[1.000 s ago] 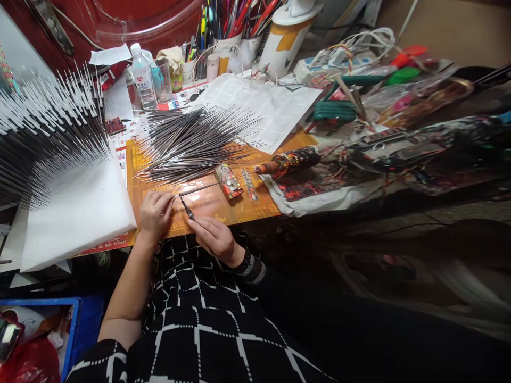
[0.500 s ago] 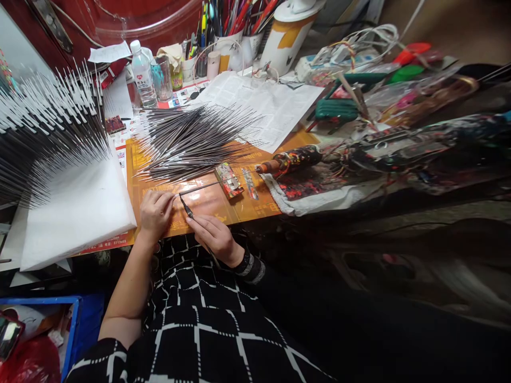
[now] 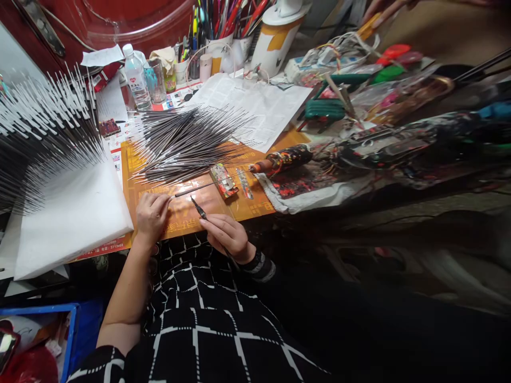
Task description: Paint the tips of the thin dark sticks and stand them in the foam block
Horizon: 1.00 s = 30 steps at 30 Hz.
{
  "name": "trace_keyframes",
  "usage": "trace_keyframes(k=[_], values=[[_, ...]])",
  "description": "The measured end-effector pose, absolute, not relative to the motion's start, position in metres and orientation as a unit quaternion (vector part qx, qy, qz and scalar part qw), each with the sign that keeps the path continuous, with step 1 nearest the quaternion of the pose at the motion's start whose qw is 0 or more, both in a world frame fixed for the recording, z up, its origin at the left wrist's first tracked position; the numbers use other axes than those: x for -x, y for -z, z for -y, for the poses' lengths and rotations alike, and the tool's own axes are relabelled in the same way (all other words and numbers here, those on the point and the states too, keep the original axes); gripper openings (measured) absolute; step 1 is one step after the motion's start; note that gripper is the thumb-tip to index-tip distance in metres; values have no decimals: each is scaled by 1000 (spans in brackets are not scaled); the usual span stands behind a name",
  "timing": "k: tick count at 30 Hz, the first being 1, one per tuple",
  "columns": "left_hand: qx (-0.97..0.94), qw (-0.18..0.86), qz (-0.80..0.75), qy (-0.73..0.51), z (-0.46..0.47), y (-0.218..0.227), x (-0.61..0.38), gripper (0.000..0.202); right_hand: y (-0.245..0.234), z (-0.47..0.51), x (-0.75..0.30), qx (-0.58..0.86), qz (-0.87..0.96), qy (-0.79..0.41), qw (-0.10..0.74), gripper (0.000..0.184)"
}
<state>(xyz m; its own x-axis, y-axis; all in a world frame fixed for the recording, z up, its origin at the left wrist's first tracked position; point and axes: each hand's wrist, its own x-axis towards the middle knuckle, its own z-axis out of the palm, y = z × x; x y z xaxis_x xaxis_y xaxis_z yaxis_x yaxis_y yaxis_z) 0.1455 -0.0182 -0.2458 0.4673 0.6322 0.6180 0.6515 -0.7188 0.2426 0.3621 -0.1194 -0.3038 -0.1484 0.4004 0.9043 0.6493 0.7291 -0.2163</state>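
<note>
Over an orange mat (image 3: 215,205), a thin stick (image 3: 195,189) is pinched in the bent left hand (image 3: 151,217), toward two o'clock; a brush (image 3: 199,209) is gripped in the right hand (image 3: 229,236), toward eleven. A red door (image 3: 131,16) is seen behind.

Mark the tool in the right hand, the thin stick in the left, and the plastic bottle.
Tool (image 3: 199,210): head view, on its dark front section.
Thin stick (image 3: 195,189): head view, on its dark shaft.
Plastic bottle (image 3: 137,81): head view, on its labelled side.
</note>
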Motion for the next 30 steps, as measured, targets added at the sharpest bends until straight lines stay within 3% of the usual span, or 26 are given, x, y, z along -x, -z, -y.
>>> trace_keyframes(k=[12, 30], values=[[858, 43, 350, 374, 14, 242, -146, 13, 311, 121, -396, 454, 690, 172, 536, 54], [857, 45, 349, 377, 11, 242, -146, 13, 318, 117, -398, 485, 690, 152, 516, 45]])
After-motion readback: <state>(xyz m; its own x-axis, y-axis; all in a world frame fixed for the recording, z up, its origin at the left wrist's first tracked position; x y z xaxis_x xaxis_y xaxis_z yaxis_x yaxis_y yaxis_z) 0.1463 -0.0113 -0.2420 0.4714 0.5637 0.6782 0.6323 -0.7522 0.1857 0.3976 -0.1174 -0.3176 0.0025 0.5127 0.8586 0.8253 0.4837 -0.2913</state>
